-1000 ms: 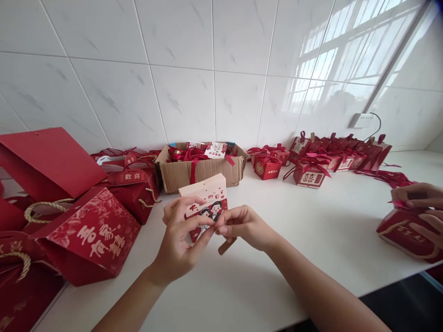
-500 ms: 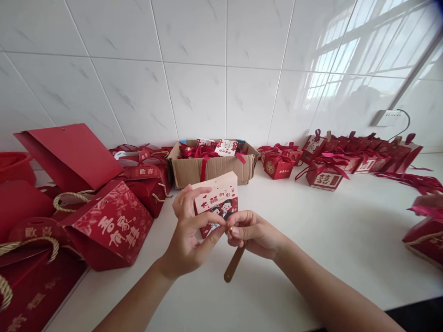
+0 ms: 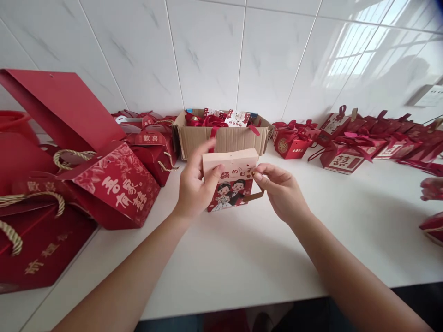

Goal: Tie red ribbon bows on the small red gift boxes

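A small cream-and-red paper gift box (image 3: 226,197), printed with a cartoon bride and groom, stands upright on the white table. My left hand (image 3: 194,186) is closed around its upper left side, the thumb lying across the front. At the box's upper right edge, my right hand (image 3: 284,190) pinches one end of a brown strap (image 3: 255,197), where a small gold stud shows between the fingertips. The strap hangs in a bend in front of the box's right side. Whether the stud touches the box I cannot tell.
Behind the gift box stands an open cardboard carton (image 3: 195,140) with ribbons and cards. Large red gift boxes (image 3: 124,184) with rope handles crowd the left. Several ribboned red boxes (image 3: 342,157) line the back right. Another person's hand (image 3: 432,188) shows at the right edge.
My left hand has gone from the stud and strap to the box's left side. My right hand has brought the strap up to the box's upper right. Another person's hand has appeared at right.
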`<state>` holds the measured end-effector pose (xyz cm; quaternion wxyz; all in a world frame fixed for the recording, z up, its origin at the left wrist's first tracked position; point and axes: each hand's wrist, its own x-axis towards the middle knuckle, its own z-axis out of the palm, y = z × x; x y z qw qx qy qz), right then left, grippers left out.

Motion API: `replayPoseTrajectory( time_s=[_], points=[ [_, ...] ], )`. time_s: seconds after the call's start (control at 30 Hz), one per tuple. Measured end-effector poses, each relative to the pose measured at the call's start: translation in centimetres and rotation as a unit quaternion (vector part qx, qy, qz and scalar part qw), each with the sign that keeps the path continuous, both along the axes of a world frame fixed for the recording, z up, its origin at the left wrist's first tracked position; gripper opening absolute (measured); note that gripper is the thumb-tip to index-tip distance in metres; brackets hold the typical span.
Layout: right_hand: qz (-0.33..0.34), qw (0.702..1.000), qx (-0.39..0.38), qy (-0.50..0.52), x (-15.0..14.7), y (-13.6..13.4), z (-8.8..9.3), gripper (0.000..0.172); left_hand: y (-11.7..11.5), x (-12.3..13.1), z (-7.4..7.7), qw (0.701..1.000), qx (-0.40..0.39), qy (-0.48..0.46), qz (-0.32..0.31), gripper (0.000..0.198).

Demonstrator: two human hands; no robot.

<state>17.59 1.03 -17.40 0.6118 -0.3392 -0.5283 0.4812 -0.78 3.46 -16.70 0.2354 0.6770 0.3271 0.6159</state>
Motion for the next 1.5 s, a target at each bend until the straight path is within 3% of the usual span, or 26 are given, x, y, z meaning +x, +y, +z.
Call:
replayPoseTrajectory(
  time_s=[0.07, 0.13, 0.3, 0.4, 0.57, 0.93, 1.0, 1.13, 1.3, 1.5],
  points=[
    [-0.058, 0.995, 0.048, -0.064, -0.1, -0.2, -0.1, 0.01, -0.5, -0.2, 0.1, 0.999, -0.013, 0.026, 0.024, 0.023],
    [-0.073, 0.988, 0.084, -0.103, -0.4, -0.4, -0.1, 0.007, -1.0, -0.2, 0.3, 0.999, -0.028, 0.035, 0.023, 0.015],
    [-0.063, 0.979, 0.143, -0.132, -0.9, -1.0, 0.1, 0.006, -2.0, 0.2, 0.8, 0.999, -0.011, 0.016, -0.036, 0.011],
    [-0.065, 0.974, 0.164, -0.142, -1.1, -1.1, 0.0, 0.007, -2.4, 0.3, 0.7, 0.996, -0.049, 0.006, -0.079, 0.011],
    [-0.088, 0.965, 0.184, -0.164, -1.4, -1.3, -0.2, 0.006, -2.6, 0.2, 0.3, 0.995, -0.089, 0.02, -0.04, 0.016],
    [-0.143, 0.954, 0.212, -0.159, -2.3, -1.9, -0.3, 0.008, -3.2, 0.5, 0.5, 0.996, -0.07, 0.022, -0.042, 0.015],
    [-0.156, 0.956, 0.206, -0.139, -2.6, -2.0, -0.5, 0.009, -3.4, 0.6, 0.6, 0.996, -0.071, 0.021, -0.058, 0.013],
    [-0.164, 0.967, 0.175, -0.087, -2.8, -2.2, -0.4, 0.036, -3.7, 0.6, 0.4, 0.992, -0.082, 0.016, -0.097, 0.009],
    [-0.076, 0.992, 0.082, -0.051, -2.5, -2.3, 0.1, 0.027, -4.2, 1.1, 0.0, 0.987, -0.077, 0.008, -0.139, 0.021],
    [-0.057, 0.997, 0.045, -0.02, -2.9, -2.3, 0.5, 0.03, -4.7, 2.3, -0.3, 0.998, -0.045, -0.013, -0.047, 0.041]
  ],
)
